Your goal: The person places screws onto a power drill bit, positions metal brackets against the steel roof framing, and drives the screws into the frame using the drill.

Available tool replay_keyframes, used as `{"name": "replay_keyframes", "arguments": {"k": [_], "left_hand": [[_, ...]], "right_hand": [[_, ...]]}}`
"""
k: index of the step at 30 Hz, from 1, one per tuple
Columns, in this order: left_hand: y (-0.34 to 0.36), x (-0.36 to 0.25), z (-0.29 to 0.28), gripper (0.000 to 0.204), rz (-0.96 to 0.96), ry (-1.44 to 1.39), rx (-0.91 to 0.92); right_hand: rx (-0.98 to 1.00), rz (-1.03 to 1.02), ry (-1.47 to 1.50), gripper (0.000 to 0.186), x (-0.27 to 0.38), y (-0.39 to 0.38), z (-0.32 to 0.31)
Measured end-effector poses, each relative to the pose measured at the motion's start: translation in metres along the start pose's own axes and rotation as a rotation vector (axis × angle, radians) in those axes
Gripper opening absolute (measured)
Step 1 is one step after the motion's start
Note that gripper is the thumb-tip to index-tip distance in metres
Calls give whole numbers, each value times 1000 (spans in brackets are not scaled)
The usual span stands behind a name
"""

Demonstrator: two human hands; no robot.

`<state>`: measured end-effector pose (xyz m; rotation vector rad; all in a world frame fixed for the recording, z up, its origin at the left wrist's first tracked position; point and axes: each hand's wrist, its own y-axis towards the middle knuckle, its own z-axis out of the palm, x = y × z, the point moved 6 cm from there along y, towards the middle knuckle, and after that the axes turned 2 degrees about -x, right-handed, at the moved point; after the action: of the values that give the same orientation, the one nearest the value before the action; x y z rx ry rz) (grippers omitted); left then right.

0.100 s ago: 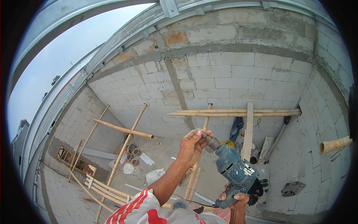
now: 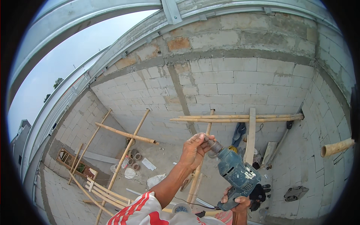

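Note:
A worn blue-green power drill (image 2: 237, 168) is held up in front of me, its nose pointing up and to the left. My right hand (image 2: 240, 201) is wrapped round its rear handle, where a dark cord leaves it. At the nose, my left hand (image 2: 195, 152) has thumb and fingers pinched together beside the metal chuck (image 2: 215, 146). Whatever small piece is between those fingertips is too small to make out. Low in front of my body, a round bucket (image 2: 182, 207) holds many small bluish pieces, perhaps screws.
Bamboo poles (image 2: 240, 119) cross over the floor far below, with a plank (image 2: 250, 137) over them. A cut bamboo end (image 2: 336, 147) juts in from the right. Metal roof beams (image 2: 171, 11) run overhead along the block wall (image 2: 243, 77). Pots (image 2: 135, 166) and sacks lie on the floor.
The wall, poles and floor sit slightly lower in the picture, as the view has tilted up a little. Both hands keep their places on the drill.

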<state>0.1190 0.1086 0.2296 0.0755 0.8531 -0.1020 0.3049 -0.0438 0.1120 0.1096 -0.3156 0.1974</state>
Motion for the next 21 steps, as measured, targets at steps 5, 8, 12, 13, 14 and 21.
{"name": "replay_keyframes", "arguments": {"k": [5,8,12,13,14,21], "left_hand": [[5,-14,8,17,44,2,49],[5,-39,17,25,100,58,29],[3,-101,21,33,319,368,-70],[-4,-125,29,33,490,555,-77],[-18,-155,45,33,667,744,-90],[-117,-306,212,32,1973,1917,-67]], "right_hand": [[10,18,26,74,0,11,7],[80,9,87,72,1,29,15],[142,3,97,72,29,62,32],[156,3,82,71,36,68,32],[174,13,69,70,43,73,35],[271,8,51,64,79,94,45]]}}
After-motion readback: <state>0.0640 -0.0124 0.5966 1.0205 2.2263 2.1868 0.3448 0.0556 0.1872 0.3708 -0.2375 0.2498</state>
